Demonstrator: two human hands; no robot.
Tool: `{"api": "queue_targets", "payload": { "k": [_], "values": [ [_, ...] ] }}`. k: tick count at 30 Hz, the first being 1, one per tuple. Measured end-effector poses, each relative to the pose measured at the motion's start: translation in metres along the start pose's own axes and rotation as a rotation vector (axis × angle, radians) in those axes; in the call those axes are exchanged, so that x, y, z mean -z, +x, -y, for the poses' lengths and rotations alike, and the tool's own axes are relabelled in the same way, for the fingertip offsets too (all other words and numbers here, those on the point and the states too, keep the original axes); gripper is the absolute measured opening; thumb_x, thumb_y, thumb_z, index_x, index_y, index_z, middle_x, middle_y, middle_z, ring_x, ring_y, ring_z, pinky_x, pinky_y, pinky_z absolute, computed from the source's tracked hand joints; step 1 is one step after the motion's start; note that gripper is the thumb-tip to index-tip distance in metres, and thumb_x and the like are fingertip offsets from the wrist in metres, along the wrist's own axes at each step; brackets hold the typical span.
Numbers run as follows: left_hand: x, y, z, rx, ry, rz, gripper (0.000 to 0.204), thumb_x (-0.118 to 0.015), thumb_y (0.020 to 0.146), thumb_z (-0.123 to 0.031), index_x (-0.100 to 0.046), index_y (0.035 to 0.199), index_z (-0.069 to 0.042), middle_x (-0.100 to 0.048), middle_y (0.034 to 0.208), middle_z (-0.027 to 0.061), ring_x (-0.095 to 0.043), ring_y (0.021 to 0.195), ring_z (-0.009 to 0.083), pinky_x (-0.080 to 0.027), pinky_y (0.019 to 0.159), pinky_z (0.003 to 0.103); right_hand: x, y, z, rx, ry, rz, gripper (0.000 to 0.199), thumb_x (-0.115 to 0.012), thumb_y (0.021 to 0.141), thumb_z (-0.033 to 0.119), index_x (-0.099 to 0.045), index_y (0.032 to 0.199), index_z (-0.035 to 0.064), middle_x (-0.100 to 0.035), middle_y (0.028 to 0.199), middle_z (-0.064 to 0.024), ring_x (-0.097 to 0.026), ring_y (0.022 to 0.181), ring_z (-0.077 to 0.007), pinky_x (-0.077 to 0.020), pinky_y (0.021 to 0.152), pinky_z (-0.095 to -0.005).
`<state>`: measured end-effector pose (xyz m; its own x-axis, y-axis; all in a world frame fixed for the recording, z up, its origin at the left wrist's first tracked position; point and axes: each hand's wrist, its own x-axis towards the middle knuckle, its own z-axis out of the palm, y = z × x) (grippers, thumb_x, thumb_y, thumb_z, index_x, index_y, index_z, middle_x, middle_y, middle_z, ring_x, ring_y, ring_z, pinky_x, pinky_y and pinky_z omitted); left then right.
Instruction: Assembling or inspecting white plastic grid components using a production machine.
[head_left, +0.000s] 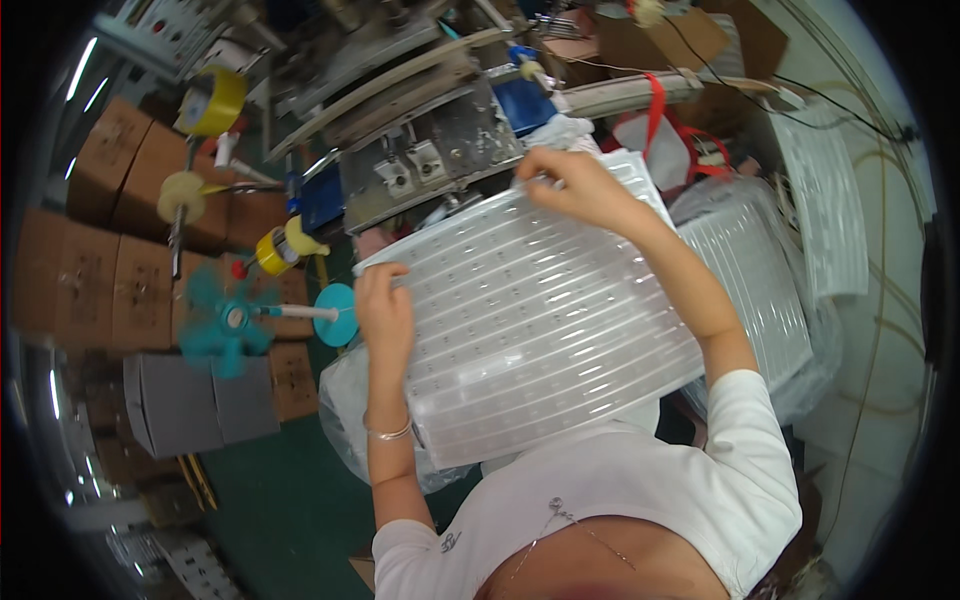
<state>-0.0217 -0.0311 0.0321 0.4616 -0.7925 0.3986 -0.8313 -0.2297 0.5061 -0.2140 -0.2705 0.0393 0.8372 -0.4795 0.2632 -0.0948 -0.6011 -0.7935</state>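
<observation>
Because it is broad and thin, the clear ribbed plastic tray with rows of small pockets (530, 320) is held at two opposite edges, tilted up in front of the chest, which probably keeps it from sagging. Nearest, the left hand (385, 315) wraps its fingers around the tray's left edge, thumb on top, closed on the rim. Farther up, the right hand (575, 185) pinches the top edge between curled fingers and thumb. Beyond stands a grey metal machine (420, 150), with stacked clear trays in plastic bags (760, 270) at right and brown cardboard boxes (110, 260) at left.
</observation>
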Motion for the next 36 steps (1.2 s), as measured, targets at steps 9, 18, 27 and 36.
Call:
{"api": "queue_targets", "payload": {
  "k": [9, 18, 27, 36],
  "values": [
    [-0.034, 0.073, -0.035, -0.065, 0.214, -0.243, 0.028, -0.060, 0.078, -0.017, -0.062, 0.105, -0.008, -0.056, 0.095, 0.0153, -0.058, 0.088, 0.0314, -0.047, 0.071, 0.042, 0.005, 0.008, 0.009, -0.002, 0.052, -0.280, 0.030, -0.060, 0.083, 0.010, -0.060, 0.112, 0.0029, -0.064, 0.107, -0.0057, -0.060, 0.089, -0.0137, -0.0493, 0.073, -0.0251],
    [-0.043, 0.145, -0.056, -0.186, 0.346, -0.094, 0.029, -0.064, 0.080, -0.026, -0.062, 0.105, -0.011, -0.061, 0.087, 0.0124, -0.064, 0.078, 0.0305, -0.051, 0.064, 0.038, -0.016, 0.051, 0.022, 0.255, -0.280, -0.517, 0.027, -0.064, 0.083, 0.010, -0.061, 0.109, 0.0045, -0.066, 0.097, -0.0099, -0.064, 0.077, -0.0211, -0.0536, 0.065, -0.0295],
    [-0.069, -0.060, -0.146, -0.425, -0.589, 1.109, 0.030, -0.064, 0.082, -0.029, -0.060, 0.097, -0.003, -0.061, 0.095, 0.0144, -0.060, 0.087, 0.0310, -0.047, 0.075, 0.038, -0.042, 0.116, 0.010, 0.296, -0.713, -0.499, 0.017, -0.063, 0.080, 0.019, -0.066, 0.095, 0.0114, -0.064, 0.080, -0.0083, -0.063, 0.074, -0.0272, -0.0502, 0.062, -0.0382],
    [-0.136, -0.108, -0.192, -0.111, -1.142, 1.935, 0.035, -0.057, 0.085, -0.029, -0.060, 0.106, -0.001, -0.062, 0.093, 0.0097, -0.054, 0.089, 0.0172, -0.043, 0.079, 0.033, -0.036, 0.094, 0.008, 0.375, -0.588, -0.629, 0.037, -0.063, 0.083, 0.027, -0.057, 0.114, 0.0080, -0.061, 0.106, -0.0108, -0.060, 0.091, -0.0265, -0.0489, 0.074, -0.0363]
  ]
}}
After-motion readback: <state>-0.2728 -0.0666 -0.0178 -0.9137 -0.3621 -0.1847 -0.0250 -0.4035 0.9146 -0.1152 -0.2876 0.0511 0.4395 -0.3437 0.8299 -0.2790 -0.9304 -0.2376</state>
